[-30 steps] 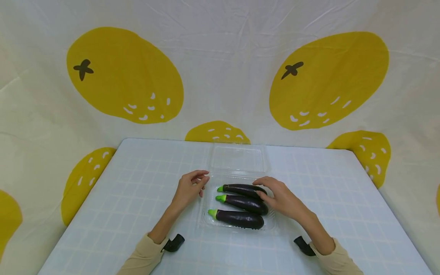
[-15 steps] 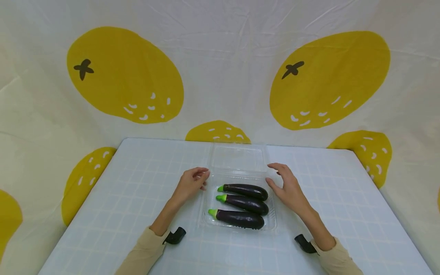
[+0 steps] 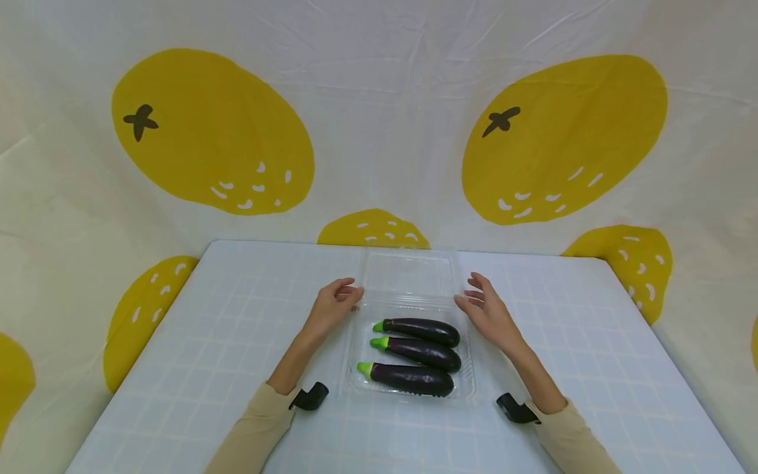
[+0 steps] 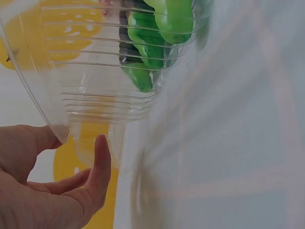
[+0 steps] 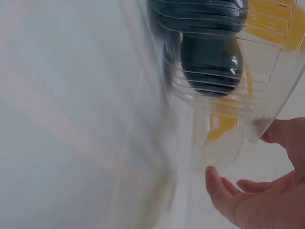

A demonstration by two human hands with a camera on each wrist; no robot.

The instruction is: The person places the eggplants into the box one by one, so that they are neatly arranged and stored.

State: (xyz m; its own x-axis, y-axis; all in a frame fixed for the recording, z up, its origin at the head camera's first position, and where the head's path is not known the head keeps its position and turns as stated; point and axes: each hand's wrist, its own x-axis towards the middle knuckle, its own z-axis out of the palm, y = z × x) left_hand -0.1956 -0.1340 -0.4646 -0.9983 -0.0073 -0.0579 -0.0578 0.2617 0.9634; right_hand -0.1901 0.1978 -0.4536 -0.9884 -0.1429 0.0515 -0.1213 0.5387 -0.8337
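Note:
A clear plastic clamshell box [image 3: 470,390] sits on the table with its lid [image 3: 408,273] folded back toward the wall. Three eggplants lie side by side in the base: a far one [image 3: 420,329], a middle one [image 3: 423,353] and a near one [image 3: 411,379]. Their green stem ends point left. My left hand [image 3: 335,304] is at the back left corner by the hinge, its thumb right at the rim in the left wrist view. At the back right corner, my right hand [image 3: 488,315] likewise has its thumb at the rim, fingers loosely bent and apart from the lid.
The white table [image 3: 237,342] has a faint grid pattern and ends at a back edge just behind the lid. Beyond hangs a pale curtain [image 3: 385,131] with large yellow fruit prints. Black wrist devices [image 3: 310,397] show at both beige cuffs.
My right hand has left the far eggplant and moved back to the box's rear right corner. My left hand has slid slightly forward along the left side. The eggplants stay in place.

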